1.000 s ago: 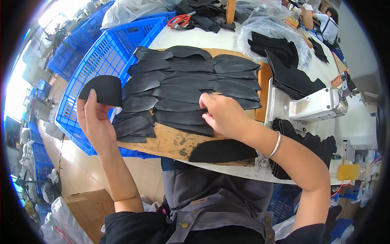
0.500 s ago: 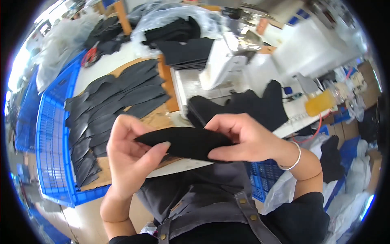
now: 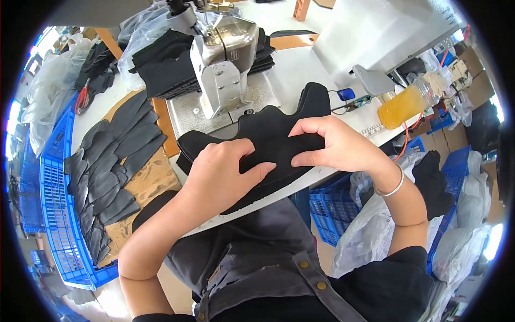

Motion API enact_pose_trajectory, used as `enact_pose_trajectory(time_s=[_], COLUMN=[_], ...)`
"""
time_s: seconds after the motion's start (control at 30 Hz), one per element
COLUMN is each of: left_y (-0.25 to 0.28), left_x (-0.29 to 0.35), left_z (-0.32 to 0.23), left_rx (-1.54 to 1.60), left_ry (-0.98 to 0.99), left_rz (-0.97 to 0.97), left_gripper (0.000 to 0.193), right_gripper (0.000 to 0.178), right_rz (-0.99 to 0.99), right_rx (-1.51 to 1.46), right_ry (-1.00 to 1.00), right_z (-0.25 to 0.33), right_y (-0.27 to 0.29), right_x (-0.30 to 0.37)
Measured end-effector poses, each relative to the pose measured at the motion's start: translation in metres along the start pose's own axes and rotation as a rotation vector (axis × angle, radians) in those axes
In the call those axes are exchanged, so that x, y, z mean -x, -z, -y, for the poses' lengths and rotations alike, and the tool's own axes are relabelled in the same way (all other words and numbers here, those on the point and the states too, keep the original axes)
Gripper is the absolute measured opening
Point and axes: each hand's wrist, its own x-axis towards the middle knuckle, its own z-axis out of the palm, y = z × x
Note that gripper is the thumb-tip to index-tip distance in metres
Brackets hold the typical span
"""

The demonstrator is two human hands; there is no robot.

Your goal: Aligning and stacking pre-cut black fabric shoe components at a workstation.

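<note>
While the left hand [image 3: 222, 174] lies flat with its fingers spread over a black fabric piece [image 3: 268, 145], the right hand [image 3: 335, 144] pinches the same piece, thumb below and fingers curled over its upper edge. Both hands thus grip the fabric between them, the left pressing and clasping its near end, the right closed on its far end. The piece rests on the white tabletop [image 3: 300, 70], just in front of the grey sewing machine [image 3: 225, 64], whose metal base plate [image 3: 188, 115] lies right behind the left hand. A silver bangle [image 3: 391, 188] circles the right wrist. To the person's left, many dark cut pieces [image 3: 112, 161] lie fanned in overlapping rows on a brown board [image 3: 153, 180], which sits over a blue plastic crate [image 3: 53, 204]. More black fabric is stacked behind the machine [image 3: 161, 64]. To the right, near the tabletop's edge, a clear bottle of orange liquid [image 3: 407, 102] lies tilted. Blue crates [image 3: 327, 206] and clear plastic bags [image 3: 365, 236] stand below the tabletop.
</note>
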Motion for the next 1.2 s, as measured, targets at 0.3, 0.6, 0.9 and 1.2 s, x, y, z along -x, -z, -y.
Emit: enact_pose_trajectory(time_s=[0.3, 0.6, 0.9, 1.2], left_y=[-0.014, -0.017, -0.016, -0.003], left_x=[-0.001, -0.001, -0.001, 0.0], left_z=[0.012, 0.013, 0.011, 0.016], left_rx=[-0.076, -0.126, -0.175, -0.174], left_ry=[-0.09, -0.138, -0.147, -0.153], left_rz=[-0.127, -0.174, -0.17, -0.115], left_gripper=[0.042, 0.042, 0.039, 0.036], right_gripper=[0.035, 0.029, 0.03, 0.041], right_rz=[-0.053, -0.09, -0.092, -0.074], right_rx=[0.084, 0.103, 0.095, 0.287], right_ry=[0.046, 0.113, 0.12, 0.109], right_z=[-0.003, -0.007, -0.007, 0.008], right_y=[-0.003, -0.006, -0.007, -0.011], right_x=[-0.002, 0.001, 0.001, -0.011])
